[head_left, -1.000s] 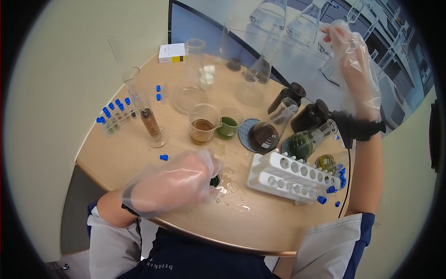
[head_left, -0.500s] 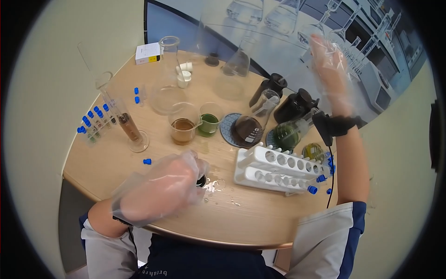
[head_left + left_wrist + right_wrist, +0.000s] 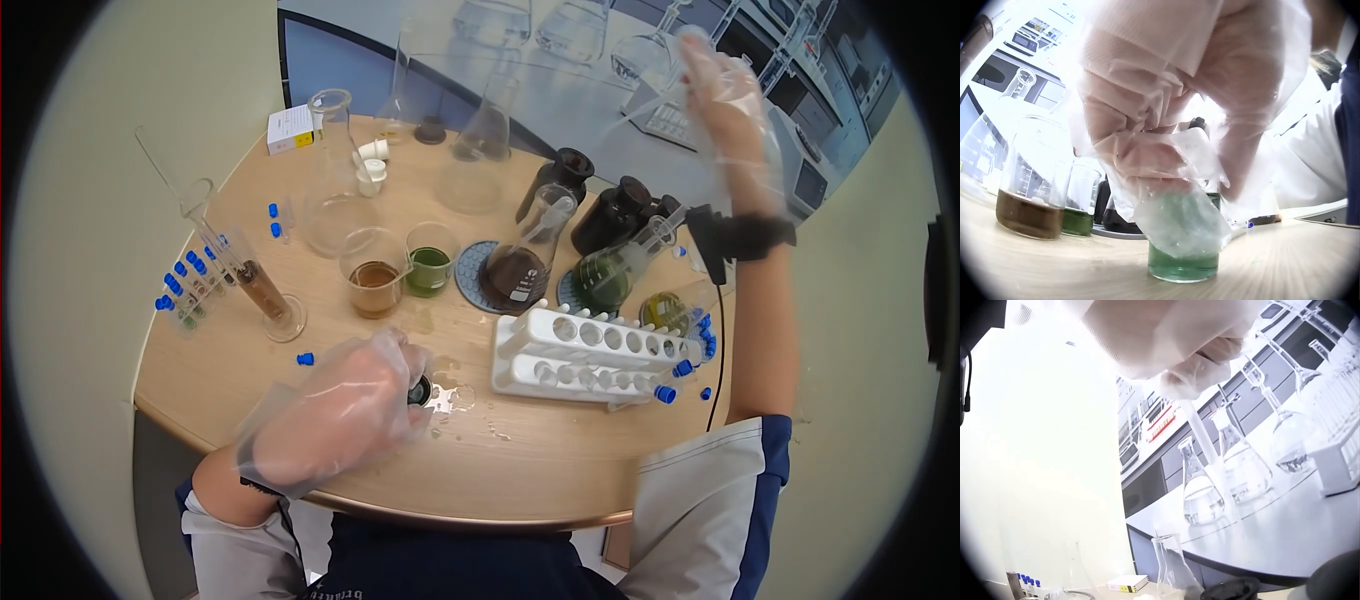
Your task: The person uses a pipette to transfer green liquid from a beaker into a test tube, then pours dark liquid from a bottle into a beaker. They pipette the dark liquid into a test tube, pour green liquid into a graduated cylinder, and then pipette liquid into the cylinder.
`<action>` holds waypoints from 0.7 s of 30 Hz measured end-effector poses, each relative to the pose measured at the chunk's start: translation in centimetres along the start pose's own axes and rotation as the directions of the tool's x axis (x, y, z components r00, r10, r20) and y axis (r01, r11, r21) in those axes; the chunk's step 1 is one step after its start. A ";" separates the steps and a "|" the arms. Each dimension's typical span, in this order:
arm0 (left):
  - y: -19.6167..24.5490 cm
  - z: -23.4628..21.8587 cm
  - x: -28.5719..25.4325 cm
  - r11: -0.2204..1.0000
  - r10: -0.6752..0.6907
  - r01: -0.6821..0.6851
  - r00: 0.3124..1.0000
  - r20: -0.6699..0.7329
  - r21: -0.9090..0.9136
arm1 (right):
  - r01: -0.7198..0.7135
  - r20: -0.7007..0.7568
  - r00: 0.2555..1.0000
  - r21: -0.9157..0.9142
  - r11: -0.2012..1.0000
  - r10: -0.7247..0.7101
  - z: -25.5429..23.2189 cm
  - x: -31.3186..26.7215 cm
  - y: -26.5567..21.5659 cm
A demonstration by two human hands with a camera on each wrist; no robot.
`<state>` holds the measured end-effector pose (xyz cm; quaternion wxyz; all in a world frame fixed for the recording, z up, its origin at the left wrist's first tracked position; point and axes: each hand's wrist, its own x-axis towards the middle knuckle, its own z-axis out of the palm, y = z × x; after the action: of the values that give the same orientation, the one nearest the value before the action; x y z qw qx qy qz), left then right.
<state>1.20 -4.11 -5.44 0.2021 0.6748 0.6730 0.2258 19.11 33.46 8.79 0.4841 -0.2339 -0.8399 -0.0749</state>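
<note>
In a clear plastic glove, the left hand (image 3: pixel 335 415) has its fingers round a small glass of green liquid (image 3: pixel 1182 267) on the table's near part. The glass's dark round mouth (image 3: pixel 419 389) shows beside the fingertips. The gloved right hand (image 3: pixel 732 112) is raised high at the right, above the dark bottles, its fingers curled. From those fingers, in the right wrist view, hangs a translucent tube-like thing (image 3: pixel 1200 434), blurred, its lower end unclear. Water droplets (image 3: pixel 450 398) lie right of the small glass.
Beakers of brown (image 3: pixel 375 290) and green liquid (image 3: pixel 429 272) stand behind the left hand. A white rack (image 3: pixel 600 345), flasks, dark bottles (image 3: pixel 612 215) and blue-capped tubes stand about. A cylinder of brown liquid (image 3: pixel 262 292) leans at left; a screen (image 3: pixel 560 90) is behind.
The head view has shifted, so the table's things sit further left in it. The right hand stays raised, having dipped and turned slightly; the left hand keeps its place at the small glass.
</note>
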 end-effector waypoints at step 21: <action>0.1 -0.3 0.0 1.000 -0.006 0.005 0.999 0.034 0.025 | -0.770 0.724 0.514 0.153 0.620 0.459 -1.2 -8.1 -1.4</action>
<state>1.08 -4.16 -5.18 0.2058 0.6792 0.6740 0.2051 22.81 29.26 2.68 0.2114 -0.4146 -0.7947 0.3897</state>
